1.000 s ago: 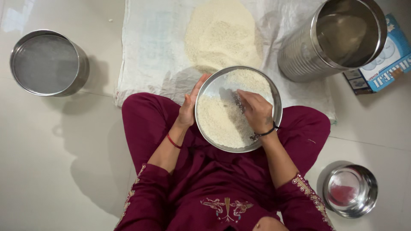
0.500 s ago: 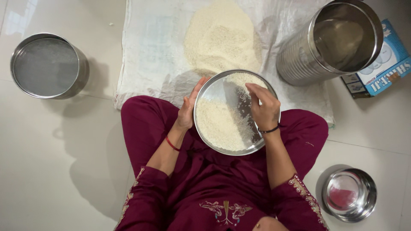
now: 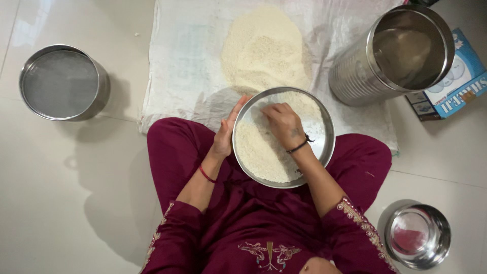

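A round steel plate point(image 3: 324, 136) rests on my lap, partly covered with white rice point(image 3: 258, 152). My left hand point(image 3: 226, 131) grips the plate's left rim, fingers up along the edge. My right hand point(image 3: 282, 123) lies palm down in the upper middle of the plate, fingers spread over the grains; I cannot tell whether it pinches any. A black band circles the right wrist, a red thread the left.
A heap of rice point(image 3: 264, 45) lies on a white woven sack point(image 3: 177, 61) ahead. A tall steel canister point(image 3: 401, 50) stands at the right by a blue carton point(image 3: 456, 81). A steel sieve point(image 3: 61, 83) sits at the left, a small steel bowl point(image 3: 418, 236) at the lower right.
My right hand swept from the plate's right side to its upper middle, pushing grains leftward. The bare strip of steel in the plate's middle is now covered. My left hand kept its grip.
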